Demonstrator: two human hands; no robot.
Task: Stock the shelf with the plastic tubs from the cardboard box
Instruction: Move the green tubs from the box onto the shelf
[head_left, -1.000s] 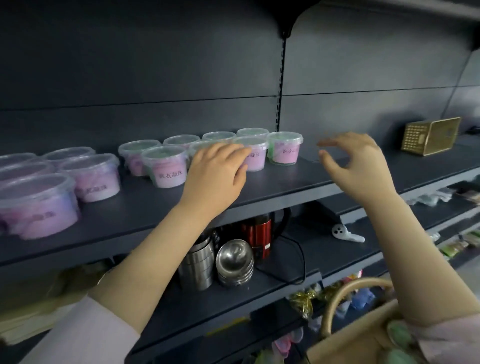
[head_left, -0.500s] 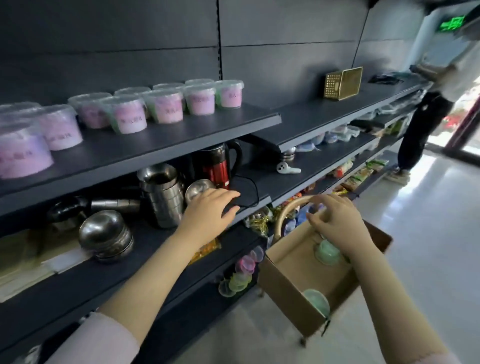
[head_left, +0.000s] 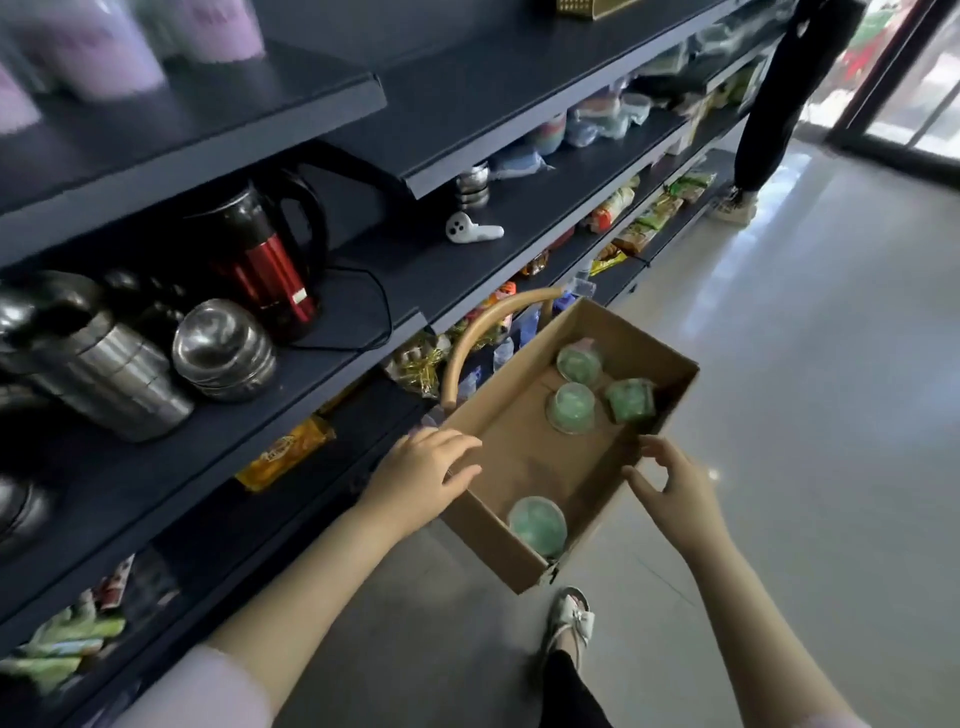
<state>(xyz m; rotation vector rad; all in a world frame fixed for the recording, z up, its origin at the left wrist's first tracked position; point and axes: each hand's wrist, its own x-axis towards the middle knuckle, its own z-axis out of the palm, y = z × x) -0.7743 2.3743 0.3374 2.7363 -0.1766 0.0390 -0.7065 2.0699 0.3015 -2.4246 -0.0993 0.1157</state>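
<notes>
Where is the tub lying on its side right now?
In the head view, the tipped tub lies in the cardboard box's far right corner, just right of two upright tubs.

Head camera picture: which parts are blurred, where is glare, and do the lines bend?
In the head view the pink tubs at top left are smeared by motion blur, while the cardboard box and its green tubs are fairly sharp; daylight from the doorway puts pale glare on the floor; the wide lens splays the shelf edges outward; both hands look soft.
</notes>
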